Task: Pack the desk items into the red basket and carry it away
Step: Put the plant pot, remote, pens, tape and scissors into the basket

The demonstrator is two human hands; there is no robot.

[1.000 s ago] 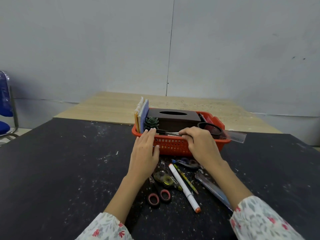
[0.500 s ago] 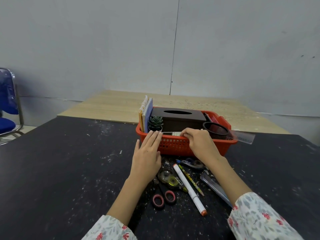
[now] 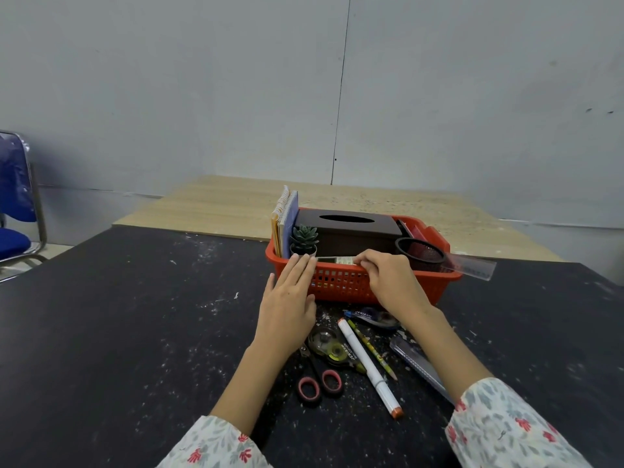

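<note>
The red basket point(image 3: 341, 285) stands on the black table and holds upright notebooks point(image 3: 285, 217), a small succulent point(image 3: 304, 237), a dark tissue box point(image 3: 347, 228), a black mesh cup point(image 3: 420, 255) and a clear ruler point(image 3: 472, 266) that sticks out to the right. My right hand point(image 3: 391, 282) is at the front rim, fingers closed on a calculator point(image 3: 337, 260) standing along the inner wall. My left hand point(image 3: 290, 298) lies flat, fingers straight, against the basket's front left. In front of the basket lie scissors point(image 3: 319, 380), a white marker point(image 3: 369, 366), a pencil point(image 3: 371, 351), two tape dispensers point(image 3: 329, 346) and another ruler point(image 3: 418, 364).
A light wooden tabletop point(image 3: 236, 207) adjoins the black table point(image 3: 118, 332) behind the basket. A blue chair point(image 3: 15, 204) stands at the far left. A grey wall closes off the back.
My right hand has shifted a little along the front rim with the calculator, which now stands lower inside the basket. My left hand stays against the front wall. The camera view drifted slightly.
</note>
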